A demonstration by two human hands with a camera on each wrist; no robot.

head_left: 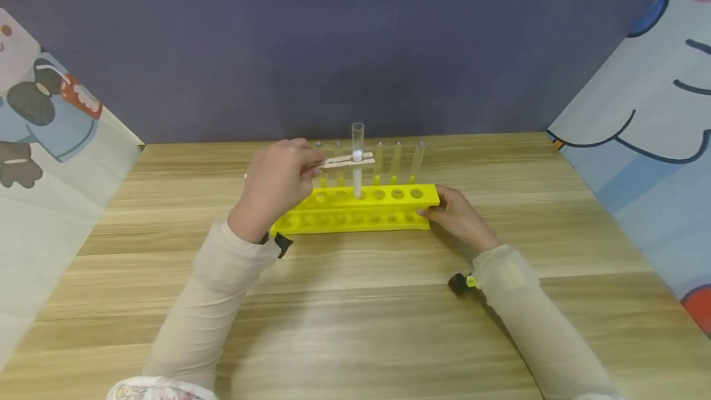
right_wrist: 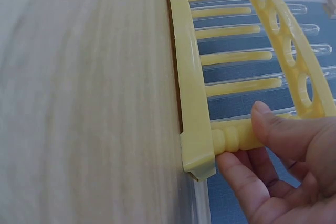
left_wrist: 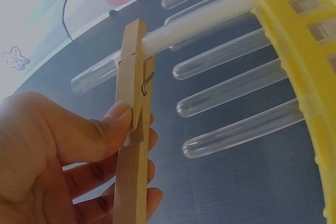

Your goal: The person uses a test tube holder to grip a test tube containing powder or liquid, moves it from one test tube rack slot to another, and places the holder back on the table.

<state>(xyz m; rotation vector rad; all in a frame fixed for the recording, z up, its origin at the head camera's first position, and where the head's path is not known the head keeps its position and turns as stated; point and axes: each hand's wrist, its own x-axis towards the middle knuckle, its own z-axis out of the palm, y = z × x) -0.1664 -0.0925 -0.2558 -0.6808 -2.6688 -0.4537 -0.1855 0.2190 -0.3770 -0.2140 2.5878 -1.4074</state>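
Observation:
My left hand (head_left: 278,181) grips a wooden test tube clamp (left_wrist: 131,93), with the thumb pressed on its side. The clamp's jaws close around an upright test tube (head_left: 358,181) that has white contents and a clear upper part. Its lower end meets a hole in the top plate of the yellow test tube rack (head_left: 366,204); how deep it sits I cannot tell. At the rack's right end my right hand (head_left: 458,215) holds the end post (right_wrist: 239,134) between thumb and fingers.
Several clear test tubes (head_left: 418,159) stand upside down on yellow pegs along the rack's back side. The rack rests on a wood-grain table (head_left: 355,326). Behind it rises a dark blue-grey wall (head_left: 344,48), with cartoon-printed panels (head_left: 627,141) at both sides.

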